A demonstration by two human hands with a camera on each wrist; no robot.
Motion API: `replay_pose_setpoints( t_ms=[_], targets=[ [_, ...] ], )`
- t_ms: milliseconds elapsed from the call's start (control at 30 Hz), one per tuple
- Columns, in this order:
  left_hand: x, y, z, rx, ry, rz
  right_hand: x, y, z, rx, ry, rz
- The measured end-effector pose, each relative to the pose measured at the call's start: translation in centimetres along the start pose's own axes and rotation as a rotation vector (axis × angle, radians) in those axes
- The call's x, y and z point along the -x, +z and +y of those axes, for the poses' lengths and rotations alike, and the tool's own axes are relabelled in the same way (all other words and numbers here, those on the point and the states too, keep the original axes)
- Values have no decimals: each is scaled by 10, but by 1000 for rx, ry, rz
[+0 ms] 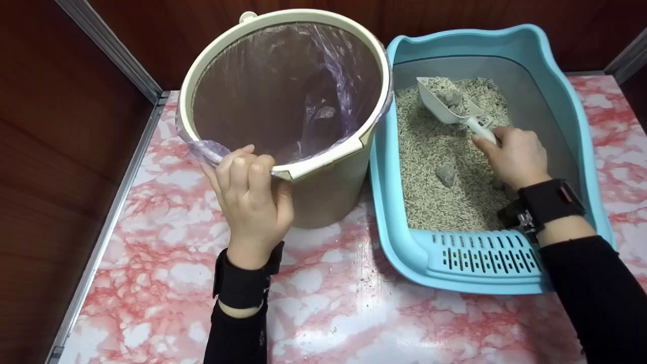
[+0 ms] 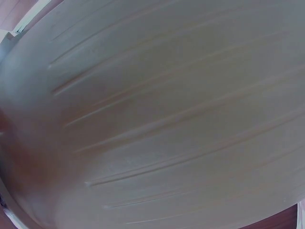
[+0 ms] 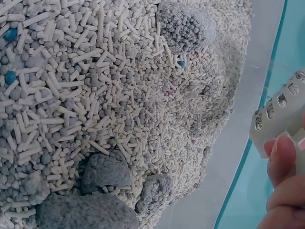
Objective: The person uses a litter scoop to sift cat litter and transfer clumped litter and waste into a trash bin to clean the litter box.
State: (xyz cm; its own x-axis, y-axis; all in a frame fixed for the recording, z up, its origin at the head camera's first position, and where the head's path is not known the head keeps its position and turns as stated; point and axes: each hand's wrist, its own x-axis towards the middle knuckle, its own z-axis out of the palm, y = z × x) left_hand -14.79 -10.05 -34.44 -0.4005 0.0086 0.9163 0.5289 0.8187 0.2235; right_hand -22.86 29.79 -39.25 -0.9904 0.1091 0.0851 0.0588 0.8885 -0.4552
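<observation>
On a red-and-white marbled surface (image 1: 323, 313), beside dark brown panels (image 1: 55, 151): one bin (image 1: 328, 205) with one clear liner (image 1: 343, 81); just right of it, one blue litter box (image 1: 399, 237). Grips the bin's near rim (image 1: 323, 161) with the left hand (image 1: 247, 197), fingers curled over it. With the right hand (image 1: 520, 154), fingers clamped round the handle (image 1: 480, 130), holds one loaded white scoop (image 1: 444, 115) over pale litter (image 1: 429, 202). In the right wrist view, at least four grey clumps (image 3: 107, 171).
</observation>
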Motion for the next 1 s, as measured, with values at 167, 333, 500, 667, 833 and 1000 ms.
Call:
replay_pose_setpoints(
  t_ms=[167, 333, 500, 667, 833, 1000],
  targets=[
    [0, 0, 0, -9, 1, 3, 0, 0, 0, 5, -4, 31],
    [0, 0, 0, -11, 2, 3, 0, 1, 0, 15, -15, 102],
    [0, 0, 0, -12, 6, 0, 0, 3, -1, 13, -34, 182],
    [0, 1, 0, -5, 7, 4, 1, 4, 0, 8, -36, 209],
    [0, 1, -1, 12, 13, 7, 1, 5, 0, 9, -33, 193],
    [0, 1, -1, 13, 15, 7, 1, 4, 0, 0, -19, 177]
  ],
)
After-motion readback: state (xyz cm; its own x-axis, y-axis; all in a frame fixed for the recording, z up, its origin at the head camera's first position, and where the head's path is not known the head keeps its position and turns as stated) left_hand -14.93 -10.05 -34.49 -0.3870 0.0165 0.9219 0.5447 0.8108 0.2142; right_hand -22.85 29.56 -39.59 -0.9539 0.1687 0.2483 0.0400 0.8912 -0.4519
